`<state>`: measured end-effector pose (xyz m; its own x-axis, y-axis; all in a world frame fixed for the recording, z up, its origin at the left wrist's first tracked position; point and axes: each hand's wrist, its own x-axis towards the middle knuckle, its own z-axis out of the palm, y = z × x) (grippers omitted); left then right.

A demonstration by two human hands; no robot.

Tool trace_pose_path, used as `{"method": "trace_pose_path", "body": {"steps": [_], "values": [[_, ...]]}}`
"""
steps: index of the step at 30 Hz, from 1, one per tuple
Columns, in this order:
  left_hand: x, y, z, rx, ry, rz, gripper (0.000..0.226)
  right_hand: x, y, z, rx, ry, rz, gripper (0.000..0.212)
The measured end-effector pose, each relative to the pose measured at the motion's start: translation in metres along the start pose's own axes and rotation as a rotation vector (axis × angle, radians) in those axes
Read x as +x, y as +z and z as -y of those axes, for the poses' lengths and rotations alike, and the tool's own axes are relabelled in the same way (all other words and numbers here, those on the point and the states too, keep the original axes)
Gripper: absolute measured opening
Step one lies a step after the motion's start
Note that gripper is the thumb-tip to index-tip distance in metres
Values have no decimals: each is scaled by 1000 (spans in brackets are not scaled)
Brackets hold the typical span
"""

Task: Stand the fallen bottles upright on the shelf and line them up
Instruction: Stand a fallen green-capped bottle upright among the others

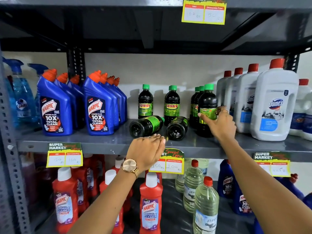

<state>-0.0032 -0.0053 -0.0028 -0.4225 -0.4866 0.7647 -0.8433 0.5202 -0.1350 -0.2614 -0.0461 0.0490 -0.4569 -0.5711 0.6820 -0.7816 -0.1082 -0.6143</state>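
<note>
On the grey shelf point(101, 142), the job looks partly done. The right hand point(219, 120) is closed around an upright dark bottle point(206, 105) at the front of the right-hand column. Two more bottles stand apart near the back wall point(145, 100) point(171, 103). Two fallen bottles point(146, 126) point(177, 128) lie on their sides, bases toward the shelf edge. The left hand point(146, 150) hovers just before them, fingers loosely extended, holding nothing. Righting both and lining up remains.
</note>
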Motion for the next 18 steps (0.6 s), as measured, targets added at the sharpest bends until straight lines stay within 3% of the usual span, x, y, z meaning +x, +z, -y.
{"method": "trace_pose_path", "body": {"steps": [4, 6, 8, 9, 13, 17, 18], "values": [[0, -2, -3, 15, -37, 15, 51, 8, -2, -6, 369, 180, 259, 86], [1, -2, -5, 6, -78, 24, 54, 10, -1, -11, 508, 249, 367, 66], [0, -3, -6, 10, -99, 16, 55, 10, 0, -13, 451, 224, 363, 40], [0, -3, -6, 13, -102, 13, 54, 9, 0, -13, 400, 199, 345, 36], [0, -3, -7, 11, -102, 21, 53, 9, 1, -11, 248, 109, 278, 58], [0, -2, -6, 3, -100, 2, 56, 9, 3, -12, 320, 111, 365, 19], [0, -2, -6, 6, -96, -4, 56, 10, 3, -14, 324, 121, 358, 18]]}}
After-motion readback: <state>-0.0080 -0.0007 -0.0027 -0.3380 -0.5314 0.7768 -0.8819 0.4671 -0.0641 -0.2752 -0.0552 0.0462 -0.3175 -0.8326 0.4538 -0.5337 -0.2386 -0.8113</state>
